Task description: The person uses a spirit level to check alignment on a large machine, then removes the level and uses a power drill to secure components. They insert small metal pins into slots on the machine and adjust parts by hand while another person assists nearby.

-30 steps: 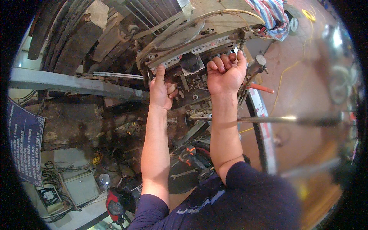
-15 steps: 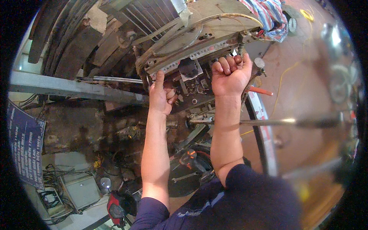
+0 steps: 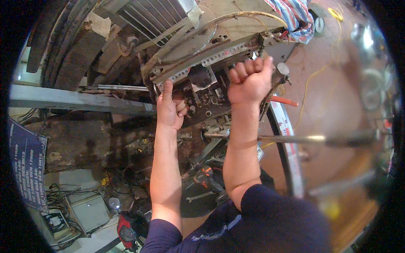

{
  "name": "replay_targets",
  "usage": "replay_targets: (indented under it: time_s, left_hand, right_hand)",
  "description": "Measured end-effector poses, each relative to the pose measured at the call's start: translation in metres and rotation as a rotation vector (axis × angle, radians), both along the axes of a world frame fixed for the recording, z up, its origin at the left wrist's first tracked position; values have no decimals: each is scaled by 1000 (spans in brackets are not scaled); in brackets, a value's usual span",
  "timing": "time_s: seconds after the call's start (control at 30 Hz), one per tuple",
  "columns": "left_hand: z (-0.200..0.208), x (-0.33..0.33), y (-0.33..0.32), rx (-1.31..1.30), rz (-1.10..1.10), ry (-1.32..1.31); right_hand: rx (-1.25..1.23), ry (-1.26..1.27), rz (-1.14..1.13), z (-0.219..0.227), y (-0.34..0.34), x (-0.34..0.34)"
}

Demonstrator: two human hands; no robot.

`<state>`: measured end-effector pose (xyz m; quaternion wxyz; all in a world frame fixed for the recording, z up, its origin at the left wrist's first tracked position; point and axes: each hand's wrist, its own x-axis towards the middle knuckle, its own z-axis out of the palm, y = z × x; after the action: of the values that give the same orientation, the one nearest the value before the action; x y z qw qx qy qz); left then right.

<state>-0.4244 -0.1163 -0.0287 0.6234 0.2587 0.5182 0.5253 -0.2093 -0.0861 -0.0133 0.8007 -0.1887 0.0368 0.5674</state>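
Observation:
My left hand (image 3: 171,110) is at the left end of a worn metal machine (image 3: 236,36), thumb stretched up to the end of a white measuring scale (image 3: 217,58) along its edge. Its other fingers are curled in, and what they hold, if anything, is hidden. My right hand (image 3: 252,82) is closed in a fist at the right end of the same machine edge, slightly blurred, just below a metal fitting (image 3: 261,41). I cannot make out anything inside it. Between the hands lies a dark square piece (image 3: 200,76) on a pale plate, above small metal parts.
A long metal rod (image 3: 291,138) with a dark grip runs to the right, below an orange handle (image 3: 284,100). A grey beam (image 3: 80,99) crosses at left. Near my body lie an orange-and-black power tool (image 3: 205,175) and a wrench (image 3: 200,196). A yellow cable (image 3: 310,80) crosses the floor.
The whole view has shifted a little, so the machine and both arms appear slightly further left. My hands keep nearly the same places along the machine edge, and both stay closed.

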Motion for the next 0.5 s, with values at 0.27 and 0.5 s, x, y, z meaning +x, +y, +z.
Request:
replay_targets:
  time_s: [0.27,0.5]
  left_hand:
    - [1,4,1,10,37,42]
    - [2,8,0,-19,75,27]
  right_hand:
    - [-9,-66,-156,16,-8,5]
    - [-38,-159,-150,7,4,-34]
